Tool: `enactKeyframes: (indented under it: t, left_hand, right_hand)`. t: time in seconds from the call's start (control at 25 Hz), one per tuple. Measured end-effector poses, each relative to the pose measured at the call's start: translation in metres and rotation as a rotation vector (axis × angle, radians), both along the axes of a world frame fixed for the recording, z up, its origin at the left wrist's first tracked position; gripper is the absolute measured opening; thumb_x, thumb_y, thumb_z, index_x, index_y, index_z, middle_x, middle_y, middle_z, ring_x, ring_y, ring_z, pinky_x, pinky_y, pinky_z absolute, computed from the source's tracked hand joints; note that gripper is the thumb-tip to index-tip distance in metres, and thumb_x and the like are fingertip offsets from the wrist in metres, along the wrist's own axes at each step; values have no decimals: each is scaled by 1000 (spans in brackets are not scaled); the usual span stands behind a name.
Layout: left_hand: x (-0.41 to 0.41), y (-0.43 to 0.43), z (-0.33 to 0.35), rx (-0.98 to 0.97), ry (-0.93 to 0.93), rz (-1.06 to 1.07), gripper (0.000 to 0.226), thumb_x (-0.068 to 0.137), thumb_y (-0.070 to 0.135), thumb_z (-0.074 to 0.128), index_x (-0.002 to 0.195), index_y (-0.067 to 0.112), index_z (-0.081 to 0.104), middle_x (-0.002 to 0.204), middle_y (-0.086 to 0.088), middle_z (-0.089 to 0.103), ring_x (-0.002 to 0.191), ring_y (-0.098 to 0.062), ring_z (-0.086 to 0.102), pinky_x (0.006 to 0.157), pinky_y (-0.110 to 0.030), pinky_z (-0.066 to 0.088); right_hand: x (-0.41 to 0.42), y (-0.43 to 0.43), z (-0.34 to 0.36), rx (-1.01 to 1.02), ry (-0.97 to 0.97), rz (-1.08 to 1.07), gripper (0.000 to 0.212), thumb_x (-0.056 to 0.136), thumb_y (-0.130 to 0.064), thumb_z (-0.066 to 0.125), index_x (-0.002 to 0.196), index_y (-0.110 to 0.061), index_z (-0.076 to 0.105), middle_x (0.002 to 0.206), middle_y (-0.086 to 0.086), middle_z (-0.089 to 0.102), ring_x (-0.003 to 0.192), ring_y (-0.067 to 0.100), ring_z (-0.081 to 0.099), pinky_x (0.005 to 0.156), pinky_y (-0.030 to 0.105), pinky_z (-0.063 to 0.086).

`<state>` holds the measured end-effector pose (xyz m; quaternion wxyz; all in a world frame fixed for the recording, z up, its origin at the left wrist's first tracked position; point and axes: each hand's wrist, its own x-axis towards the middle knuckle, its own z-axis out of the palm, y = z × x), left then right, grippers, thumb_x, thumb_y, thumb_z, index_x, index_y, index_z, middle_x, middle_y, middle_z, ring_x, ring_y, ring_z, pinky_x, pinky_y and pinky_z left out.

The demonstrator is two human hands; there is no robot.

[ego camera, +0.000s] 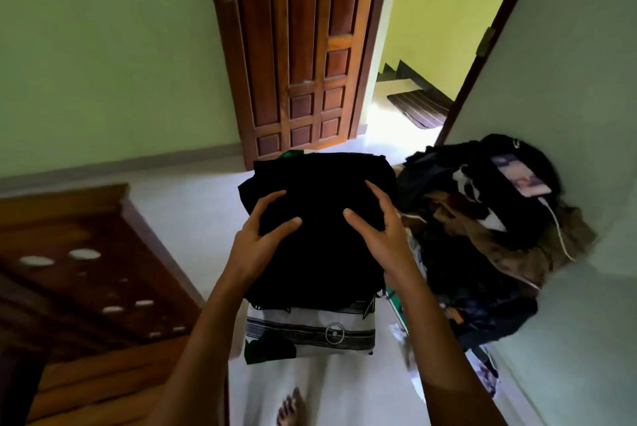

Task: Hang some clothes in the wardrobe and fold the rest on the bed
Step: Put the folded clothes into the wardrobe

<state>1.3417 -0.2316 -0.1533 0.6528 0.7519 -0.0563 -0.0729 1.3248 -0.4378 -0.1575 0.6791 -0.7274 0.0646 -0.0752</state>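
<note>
In the middle of the frame is 1 soft stack of folded clothes (317, 253), black on top, with 1 white, green and black patterned cloth (310, 332) at the bottom. The left hand (256, 243) and right hand (382, 236) each grip 1 side, thumbs on top. At the right lies 1 lumpy pile of dark clothes (482, 253) with 1 flat phone (520, 181) on it. 1 brown wooden door (296, 46) stands at the top.
</note>
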Motion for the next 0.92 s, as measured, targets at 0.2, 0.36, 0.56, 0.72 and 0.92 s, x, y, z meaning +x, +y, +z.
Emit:
enactKeyframes:
  t: [0.2, 0.36, 0.56, 0.72, 0.92]
  left_hand:
    - [103, 0, -2, 49, 10, 117, 52, 65, 54, 63, 114, 54, 47, 114, 14, 52, 107, -16, 54, 86, -29, 49]
    - [188, -3, -10, 48, 17, 220, 56, 57, 61, 62, 111, 56, 47, 112, 16, 52, 106, -14, 55, 85, -28, 48]
    - [288, 3, 1, -17, 12, 443, 54, 56, 61, 63, 108, 58, 48, 111, 20, 53, 101, -7, 56, 80, -25, 49]
    - [336, 26, 9, -84, 23, 635, 51, 64, 49, 67, 112, 53, 51, 111, 18, 55, 98, -5, 58, 76, -23, 50]
    - [381, 93, 0, -92, 58, 822, 54, 61, 50, 68, 113, 50, 53, 111, 17, 54, 98, -8, 58, 75, -25, 51]
  right_hand:
    - [117, -2, -2, 27, 37, 101, 54, 86, -31, 68, 133, -45, 44, 139, -15, 44, 127, 10, 45, 99, 31, 48]
    - [226, -2, -10, -9, 67, 204, 57, 83, -38, 69, 134, -46, 43, 139, -14, 44, 127, 13, 45, 104, 40, 44]
    - [370, 16, 10, -78, 27, 395, 58, 85, -32, 68, 136, -39, 42, 137, -11, 47, 125, 10, 47, 103, 35, 45]
    - [454, 55, 19, -79, 28, 575, 57, 84, -32, 70, 134, -39, 45, 136, -13, 49, 123, 10, 49, 102, 39, 46]
    - [525, 142, 8, -17, 76, 761, 54, 84, -26, 71, 131, -40, 48, 130, -12, 52, 117, 9, 54, 97, 37, 51]
